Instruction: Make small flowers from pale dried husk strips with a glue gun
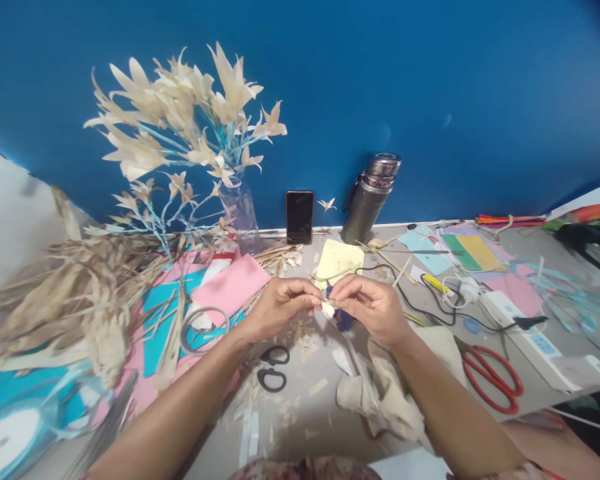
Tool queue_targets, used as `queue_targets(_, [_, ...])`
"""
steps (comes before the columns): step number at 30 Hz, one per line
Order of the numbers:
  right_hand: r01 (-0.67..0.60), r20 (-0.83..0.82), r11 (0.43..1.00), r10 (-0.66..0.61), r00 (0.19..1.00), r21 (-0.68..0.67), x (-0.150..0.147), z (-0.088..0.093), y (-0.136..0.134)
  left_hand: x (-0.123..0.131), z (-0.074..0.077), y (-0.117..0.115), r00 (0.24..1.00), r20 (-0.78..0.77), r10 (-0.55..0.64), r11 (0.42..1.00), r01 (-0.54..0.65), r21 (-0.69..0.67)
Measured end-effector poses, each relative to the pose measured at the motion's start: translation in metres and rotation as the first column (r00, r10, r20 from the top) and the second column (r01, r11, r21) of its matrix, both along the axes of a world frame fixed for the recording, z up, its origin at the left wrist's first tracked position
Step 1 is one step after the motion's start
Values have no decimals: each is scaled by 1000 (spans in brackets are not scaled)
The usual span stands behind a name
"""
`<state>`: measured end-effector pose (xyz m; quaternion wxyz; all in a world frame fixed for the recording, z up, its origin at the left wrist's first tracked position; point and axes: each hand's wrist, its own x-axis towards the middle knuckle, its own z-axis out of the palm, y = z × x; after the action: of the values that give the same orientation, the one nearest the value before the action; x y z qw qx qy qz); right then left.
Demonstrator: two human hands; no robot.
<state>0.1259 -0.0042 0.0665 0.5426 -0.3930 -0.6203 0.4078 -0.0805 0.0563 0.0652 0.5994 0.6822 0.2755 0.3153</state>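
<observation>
Between my two hands, over the middle of the table, is a small cream-coloured petal-like piece point(329, 309). My left hand point(293, 301) pinches its left side with thumb and forefinger. From the other side, my right hand point(367, 303) has its thumb and fingers closed on the piece's right edge. A dark blue object point(344, 321), partly hidden, lies behind and below the fingers. Black-handled scissors point(273, 368) lie below my left hand among cream scraps. Under my right forearm is a crumpled beige cloth point(395, 393).
A clear vase point(240, 213) of cream flowers stands back left, beside dried husks point(50, 300). A phone point(299, 217) and a flask point(370, 200) stand against the blue wall. Red-handled scissors point(493, 380), a power strip point(530, 340) and cables are at right; a ribbon spool point(15, 433) is front left.
</observation>
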Motion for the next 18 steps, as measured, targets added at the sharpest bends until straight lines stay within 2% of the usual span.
queue_targets(8, [16,89,997,-23,996,72,2,1,1,3,3,0,998,63,-8,985,19,-169])
queue_targets(11, [16,73,999,-19,997,47,0,0,0,4,3,0,995,94,11,980,8,-199])
queue_targets(18, [66,38,995,-68,997,71,-6,-3,-2,9,-8,1,981,167,97,966,-52,-255])
